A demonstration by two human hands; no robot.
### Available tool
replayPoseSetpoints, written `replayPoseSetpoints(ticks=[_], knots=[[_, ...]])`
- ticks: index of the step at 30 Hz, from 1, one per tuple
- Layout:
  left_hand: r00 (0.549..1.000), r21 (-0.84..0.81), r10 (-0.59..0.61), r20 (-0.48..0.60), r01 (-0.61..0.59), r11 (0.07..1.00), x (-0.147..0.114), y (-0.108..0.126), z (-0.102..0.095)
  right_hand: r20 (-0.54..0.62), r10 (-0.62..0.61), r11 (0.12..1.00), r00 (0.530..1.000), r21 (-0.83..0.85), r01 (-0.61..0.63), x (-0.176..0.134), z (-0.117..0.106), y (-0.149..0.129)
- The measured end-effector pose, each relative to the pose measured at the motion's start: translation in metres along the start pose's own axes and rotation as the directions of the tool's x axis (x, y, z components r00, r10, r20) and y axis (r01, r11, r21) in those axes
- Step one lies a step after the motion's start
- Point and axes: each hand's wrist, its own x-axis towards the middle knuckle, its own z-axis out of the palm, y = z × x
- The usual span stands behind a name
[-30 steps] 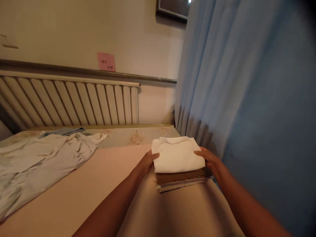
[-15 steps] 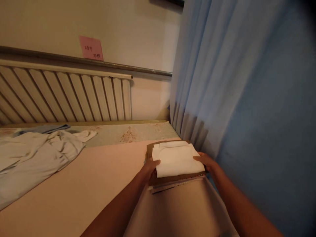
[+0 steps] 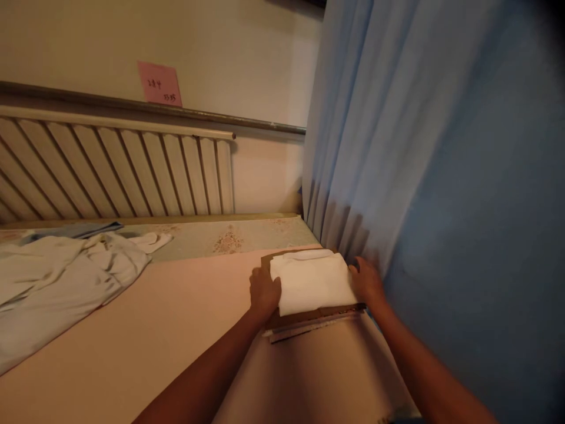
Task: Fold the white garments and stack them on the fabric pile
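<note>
A folded white cloth (image 3: 313, 282) lies flat on top of a stack, over a folded brown cloth (image 3: 293, 320). Thin edges of more folded layers (image 3: 304, 331) show at the stack's near side. My left hand (image 3: 265, 292) is at the white cloth's left edge, its thumb apart from the slightly bent fingers. On the opposite side, my right hand (image 3: 367, 280) is at the right edge with thumb and fingers parted. Neither hand grips the cloth.
Crumpled pale garments (image 3: 79, 277) lie on the left of the pink-covered surface (image 3: 185, 312). A blue curtain (image 3: 441, 224) hangs close on the right. Behind are a radiator (image 3: 132, 171), a pipe (image 3: 247, 122) and a pink note (image 3: 159, 83) on the wall.
Both hands have loosened from the white cloth's sides. My left fingers have come up outside the stack, and my right hand has risen a little. The white cloth stays on the stack.
</note>
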Motion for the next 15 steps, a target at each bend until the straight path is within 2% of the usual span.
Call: replayPoseSetpoints(ticks=[1, 2, 3, 5, 7, 10, 15], knots=[[0.993, 0.173, 0.087, -0.081, -0.071, 0.982, -0.002, 0.008, 0.002, -0.035, -0.076, 0.996, 0.997, -0.041, 0.074, -0.001, 0.002, -0.008], [0.977, 0.336, 0.177, -0.116, -0.129, 0.933, -0.005, 0.015, 0.005, -0.052, -0.172, 0.982, 0.984, -0.086, 0.167, -0.003, 0.004, -0.017], [0.962, 0.462, 0.251, -0.109, -0.174, 0.869, -0.007, 0.022, 0.01, -0.05, -0.277, 0.954, 0.96, -0.131, 0.269, -0.004, 0.008, -0.026], [0.942, 0.605, 0.332, -0.053, -0.234, 0.761, -0.011, 0.031, 0.02, -0.018, -0.443, 0.882, 0.896, -0.189, 0.432, -0.007, 0.016, -0.042], [0.93, 0.658, 0.368, 0.016, -0.287, 0.696, -0.012, 0.036, 0.033, 0.03, -0.507, 0.843, 0.861, -0.191, 0.503, -0.01, 0.027, -0.053], [0.902, 0.695, 0.419, 0.103, -0.367, 0.618, -0.008, 0.037, 0.051, 0.122, -0.534, 0.81, 0.837, -0.213, 0.547, -0.015, 0.042, -0.063], [0.84, 0.758, 0.502, 0.207, -0.462, 0.461, 0.009, 0.026, 0.075, 0.242, -0.59, 0.695, 0.77, -0.332, 0.637, -0.023, 0.065, -0.06]])
